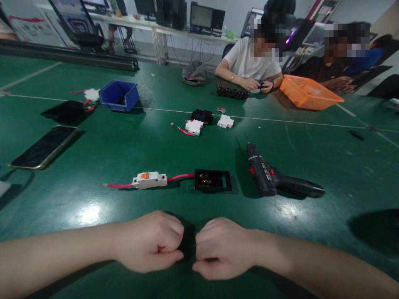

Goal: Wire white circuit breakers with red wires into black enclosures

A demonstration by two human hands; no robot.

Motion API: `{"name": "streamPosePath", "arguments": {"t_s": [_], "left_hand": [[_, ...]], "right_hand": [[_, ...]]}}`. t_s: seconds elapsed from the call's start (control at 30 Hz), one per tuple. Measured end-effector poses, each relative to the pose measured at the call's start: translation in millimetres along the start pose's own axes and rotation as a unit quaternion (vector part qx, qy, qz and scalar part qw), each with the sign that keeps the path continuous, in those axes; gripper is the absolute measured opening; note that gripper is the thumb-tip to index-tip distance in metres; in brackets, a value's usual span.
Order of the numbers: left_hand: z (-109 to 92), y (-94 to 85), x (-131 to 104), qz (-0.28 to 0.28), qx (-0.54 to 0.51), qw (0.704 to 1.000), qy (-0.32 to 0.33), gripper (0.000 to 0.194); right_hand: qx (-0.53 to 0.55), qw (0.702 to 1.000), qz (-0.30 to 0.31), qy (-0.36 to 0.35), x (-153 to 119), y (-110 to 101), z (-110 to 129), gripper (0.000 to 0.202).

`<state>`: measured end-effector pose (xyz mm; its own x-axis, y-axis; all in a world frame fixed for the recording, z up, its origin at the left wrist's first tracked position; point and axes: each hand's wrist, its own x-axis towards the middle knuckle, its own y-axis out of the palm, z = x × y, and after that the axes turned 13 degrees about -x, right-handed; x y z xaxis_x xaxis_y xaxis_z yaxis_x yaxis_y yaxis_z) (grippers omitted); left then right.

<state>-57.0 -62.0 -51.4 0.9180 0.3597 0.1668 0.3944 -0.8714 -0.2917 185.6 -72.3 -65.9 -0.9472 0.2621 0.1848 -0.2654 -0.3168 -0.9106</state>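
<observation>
Facing each other across a narrow gap, my left hand [152, 241] and right hand [222, 249] are both curled into fists low over the table [152, 145], with nothing visible in their grasp (what the folded palms might hide, I cannot tell). Straight beyond my left knuckles lies the white breaker [150, 180], its long axis running crosswise, left to right, apart from both hands. From its right end a red wire [181, 177] runs to the black housing [213, 180], which lies lengthwise along nearly the same line, just beyond my right knuckles. So the breaker is nearer my left hand and the housing nearer my right. A second red lead [120, 186] trails from the breaker's left end, pointing away from the housing. Further right, beside the housing without touching it, the cordless drill [262, 170] lies on its side, bit [246, 138] aimed away from me.
</observation>
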Motion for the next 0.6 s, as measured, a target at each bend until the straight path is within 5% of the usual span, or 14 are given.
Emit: {"name": "streamPosePath", "arguments": {"t_s": [0.6], "left_hand": [[-0.9, -0.8, -0.3, 0.005, 0.0, 1.0, -0.009, 0.04]], "right_hand": [[0.0, 1.0, -0.006, -0.012, 0.2, -0.8, -0.5, 0.04]]}}
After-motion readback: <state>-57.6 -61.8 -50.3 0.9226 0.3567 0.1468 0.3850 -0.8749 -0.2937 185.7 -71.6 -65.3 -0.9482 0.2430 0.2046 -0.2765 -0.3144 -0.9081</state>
